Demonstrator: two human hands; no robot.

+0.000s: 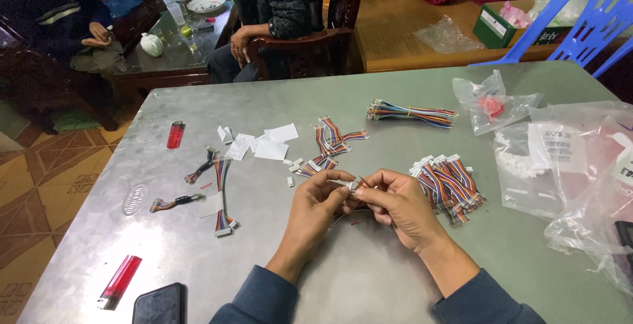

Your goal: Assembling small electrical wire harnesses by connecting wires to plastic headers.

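Observation:
My left hand [315,206] and my right hand [394,203] meet over the middle of the grey metal table [369,278], both pinching a small white connector [355,185] with thin wires between the fingertips. A pile of rainbow ribbon cables with white connectors [448,185] lies just right of my right hand. More rainbow cables [330,142] lie just beyond my hands. A tied bundle of cables [412,113] lies farther back.
Two red lighters [175,134] [119,281], a black phone [160,304], paper slips [270,142] and loose cables [221,192] lie on the left. Clear plastic bags [567,165] fill the right side. Two seated people [270,7] [53,14] and a blue plastic chair [580,20] are beyond the table.

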